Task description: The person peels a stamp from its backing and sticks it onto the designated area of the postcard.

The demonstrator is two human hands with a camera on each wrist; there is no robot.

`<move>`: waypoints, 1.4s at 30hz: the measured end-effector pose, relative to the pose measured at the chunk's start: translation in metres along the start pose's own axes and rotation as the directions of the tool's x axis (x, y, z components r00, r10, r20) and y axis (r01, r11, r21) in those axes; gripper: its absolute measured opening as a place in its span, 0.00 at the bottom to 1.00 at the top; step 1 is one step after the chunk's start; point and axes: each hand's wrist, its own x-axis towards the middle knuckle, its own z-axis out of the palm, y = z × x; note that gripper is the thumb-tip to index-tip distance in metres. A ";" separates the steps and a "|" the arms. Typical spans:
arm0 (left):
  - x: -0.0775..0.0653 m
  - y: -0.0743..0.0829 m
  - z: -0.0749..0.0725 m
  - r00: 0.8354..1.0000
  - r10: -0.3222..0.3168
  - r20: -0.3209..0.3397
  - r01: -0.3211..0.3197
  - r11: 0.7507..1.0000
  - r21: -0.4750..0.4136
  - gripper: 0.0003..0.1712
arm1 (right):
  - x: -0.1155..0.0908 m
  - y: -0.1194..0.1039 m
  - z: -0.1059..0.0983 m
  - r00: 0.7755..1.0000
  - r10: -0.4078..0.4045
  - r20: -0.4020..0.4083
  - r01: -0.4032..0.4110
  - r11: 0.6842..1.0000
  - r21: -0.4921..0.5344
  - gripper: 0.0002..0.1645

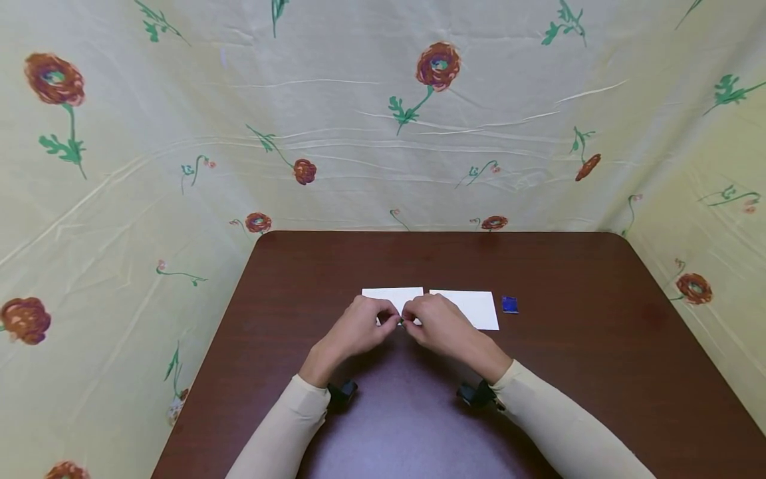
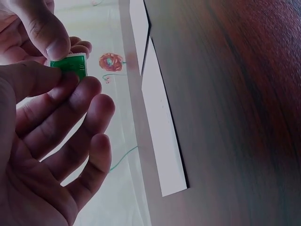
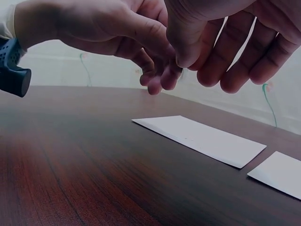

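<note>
Both hands meet over the white cards in the head view, raised above the table, and pinch a small green packet [image 2: 75, 64] with a serrated edge. My left hand [image 1: 362, 324] grips it between thumb and forefinger, the other fingers loosely curved below. From the opposite side my right hand [image 1: 441, 324] presses its thumb on the packet near the serrated edge. In the right wrist view the fingers hide nearly all of the packet. One white card [image 1: 383, 293] lies partly behind the hands, and a second white card [image 1: 481, 309] lies to its right.
A small blue packet [image 1: 510, 305] lies on the brown table [image 1: 562, 372], just right of the right-hand card. A flower-patterned cloth [image 1: 335, 100] hangs behind the table and along its sides. Dark wrist-worn devices sit on both wrists.
</note>
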 end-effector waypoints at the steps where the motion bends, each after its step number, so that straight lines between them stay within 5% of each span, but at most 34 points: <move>1: 0.000 0.000 0.000 1.000 0.004 0.002 -0.004 1.000 -0.007 0.05 | 0.000 0.000 0.000 1.000 -0.001 0.004 0.001 1.000 0.003 0.06; 20: -0.003 0.003 0.003 0.998 -0.051 0.045 0.055 0.996 -0.074 0.07 | -0.003 0.000 0.001 0.999 -0.004 0.032 0.004 1.000 0.018 0.03; 42: -0.004 0.003 0.004 0.998 -0.041 0.056 0.047 0.993 -0.108 0.06 | -0.004 0.000 0.002 1.000 -0.024 0.010 0.024 0.998 0.050 0.03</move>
